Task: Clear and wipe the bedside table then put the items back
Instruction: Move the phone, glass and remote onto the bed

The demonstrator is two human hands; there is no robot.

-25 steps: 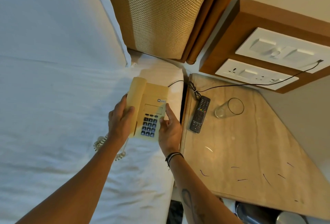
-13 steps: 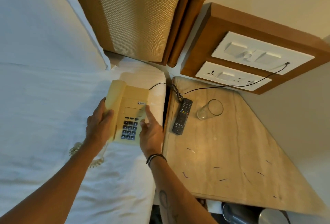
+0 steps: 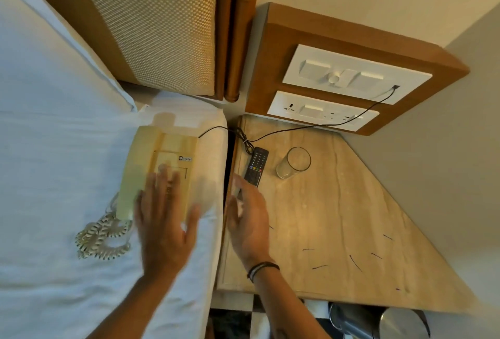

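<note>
The head view shows, furthest left, the white bed point(image 3: 54, 149) with the cream telephone point(image 3: 159, 165) now lying on it, its coiled cord point(image 3: 102, 236) bunched beside it. A second ago both hands gripped the phone; now the left hand point(image 3: 165, 228) has let go and hovers above its keypad, fingers point(image 3: 162, 184) spread wide and holding nothing, blurred by motion. The phone counts as cleared off the desk, though its thin black line point(image 3: 297, 130) still trails across to the wall sockets point(image 3: 322, 114).

The right hand point(image 3: 249, 225) has swung away from the phone and over the edge of the desk point(image 3: 338, 230), palm loosely spread and empty, fingertips close to the black remote point(image 3: 255, 168). That suggests the remote is the next item to come off. Right of it stands an empty clear glass point(image 3: 293, 163), near the remote but not touching. Short dark strands and marks lie scattered on the desk's right half, so wiping is not yet begun.

The only readable writing is a small logo on the phone, apparently "beetel"; the remote's buttons are too small to read.
</note>
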